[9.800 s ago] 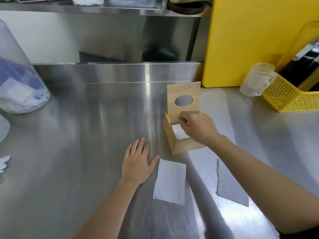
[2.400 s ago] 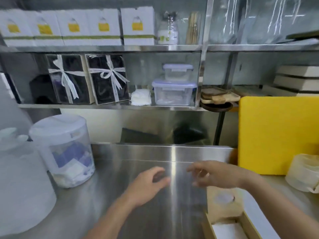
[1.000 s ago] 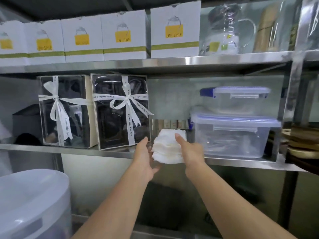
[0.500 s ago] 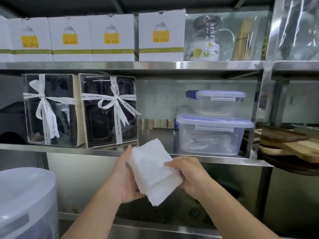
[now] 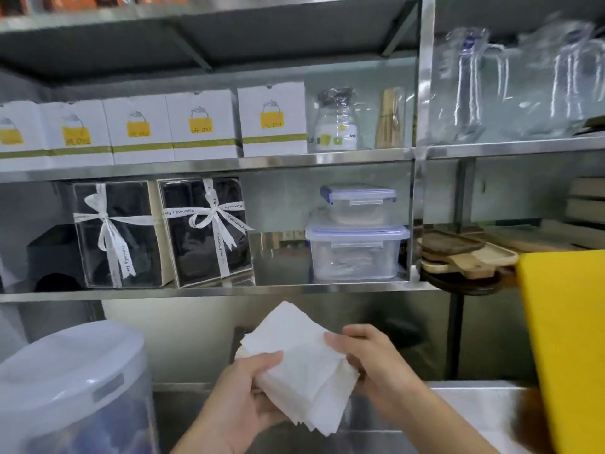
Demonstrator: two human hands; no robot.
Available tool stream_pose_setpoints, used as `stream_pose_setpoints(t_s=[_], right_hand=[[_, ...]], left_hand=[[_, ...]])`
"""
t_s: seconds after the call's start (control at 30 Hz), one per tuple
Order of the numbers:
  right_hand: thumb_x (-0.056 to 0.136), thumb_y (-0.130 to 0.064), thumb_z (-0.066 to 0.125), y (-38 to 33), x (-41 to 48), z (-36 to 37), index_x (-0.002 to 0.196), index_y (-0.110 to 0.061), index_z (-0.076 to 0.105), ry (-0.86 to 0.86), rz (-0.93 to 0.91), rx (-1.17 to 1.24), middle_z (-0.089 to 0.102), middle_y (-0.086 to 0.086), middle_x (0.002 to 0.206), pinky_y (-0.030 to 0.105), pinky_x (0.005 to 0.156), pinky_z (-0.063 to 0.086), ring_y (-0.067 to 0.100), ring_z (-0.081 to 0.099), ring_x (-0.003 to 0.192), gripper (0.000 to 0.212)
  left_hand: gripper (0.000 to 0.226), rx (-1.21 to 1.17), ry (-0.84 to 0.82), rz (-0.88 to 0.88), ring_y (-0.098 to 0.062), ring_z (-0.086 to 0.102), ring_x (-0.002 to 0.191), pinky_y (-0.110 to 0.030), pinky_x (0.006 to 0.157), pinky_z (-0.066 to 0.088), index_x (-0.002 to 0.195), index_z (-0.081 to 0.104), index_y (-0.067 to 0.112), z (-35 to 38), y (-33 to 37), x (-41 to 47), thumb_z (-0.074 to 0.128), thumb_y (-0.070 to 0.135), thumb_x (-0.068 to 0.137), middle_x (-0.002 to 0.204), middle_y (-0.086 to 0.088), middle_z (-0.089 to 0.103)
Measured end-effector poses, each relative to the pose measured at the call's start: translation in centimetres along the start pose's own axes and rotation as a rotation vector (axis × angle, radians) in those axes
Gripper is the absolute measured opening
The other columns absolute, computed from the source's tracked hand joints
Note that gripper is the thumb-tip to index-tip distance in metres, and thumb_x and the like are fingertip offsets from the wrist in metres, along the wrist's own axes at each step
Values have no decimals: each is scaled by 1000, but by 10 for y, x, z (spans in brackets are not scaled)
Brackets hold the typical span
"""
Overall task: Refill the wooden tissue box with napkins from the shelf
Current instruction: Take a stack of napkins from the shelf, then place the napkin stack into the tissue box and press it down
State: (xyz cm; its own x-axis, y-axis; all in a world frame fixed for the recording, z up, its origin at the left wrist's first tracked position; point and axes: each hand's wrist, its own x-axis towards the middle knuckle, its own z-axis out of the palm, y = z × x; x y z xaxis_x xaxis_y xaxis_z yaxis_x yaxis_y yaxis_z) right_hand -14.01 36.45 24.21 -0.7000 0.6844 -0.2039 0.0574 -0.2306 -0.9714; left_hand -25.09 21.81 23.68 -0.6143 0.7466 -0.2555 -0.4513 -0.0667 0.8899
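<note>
Both hands, left (image 5: 244,406) and right (image 5: 376,365), pinch the napkins (image 5: 299,362) at lower centre, below the shelf (image 5: 278,287). A tub (image 5: 70,385) sits lower left, a yellow board (image 5: 569,339) at right.

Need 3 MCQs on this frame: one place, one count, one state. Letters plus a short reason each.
1. Where is the napkin stack?
A) on the shelf B) in both hands C) inside a tub
2. How many clear lidded tubs stand stacked on the lower shelf?
A) two B) four C) none
3. The left hand is:
A) flat on the counter B) empty C) gripping the stack

B: left hand and right hand hold it below the shelf.
A: small tub sits on large tub.
C: its thumb presses the stack's top.
</note>
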Motion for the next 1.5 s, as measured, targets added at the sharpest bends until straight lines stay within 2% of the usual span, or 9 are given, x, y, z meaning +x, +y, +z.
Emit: stream_pose_setpoints(t_s=[0.1,0.3,0.43,0.6,0.73,0.93,1.03,1.23,1.5], right_hand=[[68,-53,71,6,-38,-9,116,-15,54,-128,288,196,60,15,119,56,95,45,39,56,107,63],[63,-50,71,25,-108,-20,104,-6,71,-459,337,542,70,25,106,49,72,57,43,67,94,61],[73,-42,70,27,-142,-38,105,-10,70,-336,210,501,71,22,107,44,64,58,40,69,91,46],[75,-4,63,30,-179,-68,84,-13,70,-149,50,300,75,11,64,39,63,53,30,72,64,15],[62,-3,68,38,-210,-104,79,-17,76,-196,44,276,76,13,82,38,64,55,28,73,73,24],[64,-5,68,64,-239,-150,100,-15,71,-273,186,153,72,13,100,40,78,55,30,68,91,38],[61,-9,72,71,-243,-166,113,-15,60,-259,225,76,64,18,118,44,90,51,34,60,109,54],[79,-9,65,89,-239,-197,112,-21,56,-223,189,-80,65,13,113,41,86,56,31,63,104,37],[81,-13,64,113,-228,-227,112,-22,52,-125,90,-199,63,7,110,29,73,58,23,63,98,35]], left_hand=[[29,-104,75,31,-37,65,87,-42,51,57,93,55,19,13,-8,-33,70,11,70,95,-15,69],[41,-201,99,49,-38,62,94,-41,56,56,110,55,18,44,-41,-88,69,14,71,107,-16,64],[41,-156,137,78,-36,61,93,-44,58,57,112,53,18,66,-58,-116,70,13,74,106,-13,63],[35,-87,10,134,-30,64,93,-49,82,54,104,64,17,82,-80,-154,67,31,72,99,-10,71],[53,-141,-210,19,-30,63,85,-45,82,49,106,69,10,75,-98,-180,59,47,69,98,-15,70],[60,-94,-484,-209,-30,57,113,-40,90,43,120,61,14,84,-126,-198,39,56,84,127,-15,61],[49,-41,-484,-186,-26,60,112,-37,79,51,121,61,20,96,-141,-199,41,51,88,124,-6,64],[48,161,-390,-227,-28,63,107,-51,94,46,115,63,17,126,-176,-200,67,38,72,114,-8,69],[46,218,-132,-241,-26,70,90,-33,64,57,109,65,15,167,-216,-183,76,31,67,100,-8,74]])
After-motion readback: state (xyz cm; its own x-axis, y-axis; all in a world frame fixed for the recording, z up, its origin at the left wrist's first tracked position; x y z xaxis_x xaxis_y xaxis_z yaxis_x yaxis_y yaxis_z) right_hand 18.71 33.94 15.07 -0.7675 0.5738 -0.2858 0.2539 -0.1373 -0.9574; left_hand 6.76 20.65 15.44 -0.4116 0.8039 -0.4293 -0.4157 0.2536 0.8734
